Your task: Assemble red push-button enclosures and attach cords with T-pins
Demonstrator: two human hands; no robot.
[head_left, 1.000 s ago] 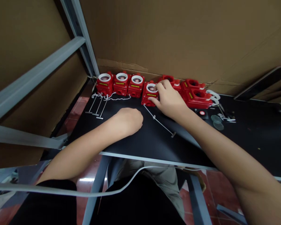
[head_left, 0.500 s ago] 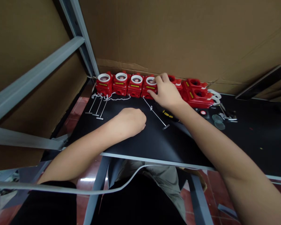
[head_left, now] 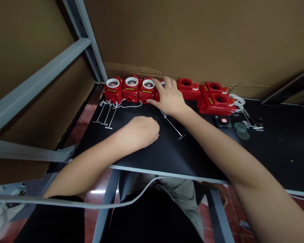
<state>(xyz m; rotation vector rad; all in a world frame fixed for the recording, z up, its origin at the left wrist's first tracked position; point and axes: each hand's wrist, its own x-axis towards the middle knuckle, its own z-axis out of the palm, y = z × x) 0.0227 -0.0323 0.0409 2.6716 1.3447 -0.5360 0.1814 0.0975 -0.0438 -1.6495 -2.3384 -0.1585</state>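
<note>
Several red box-shaped housings with round windows stand in a row along the cardboard. My right hand (head_left: 168, 96) lies over the fourth red housing (head_left: 158, 96) with its fingers spread, the thumb and index finger reaching to the third red housing (head_left: 147, 91) beside it. Much of the fourth one is hidden by the hand. My left hand (head_left: 145, 131) rests closed on the black tabletop; what its curled fingers hold, if anything, is hidden. Between the hands, a small metal T-shaped hammer (head_left: 174, 127) lies on a white cord. Three similar hammers (head_left: 105, 114) lie at the left.
More red housings (head_left: 216, 103) with open round holes stand at the right. Near them lie a black square part (head_left: 223, 121), clear discs (head_left: 242, 131) and metal bits (head_left: 254, 125). A grey metal frame (head_left: 87, 42) rises at left. A white cable (head_left: 139, 199) hangs across the front.
My right hand has moved left, from the fourth housing's right side to over it, fingers more spread. My left hand stays closed in nearly the same place.
</note>
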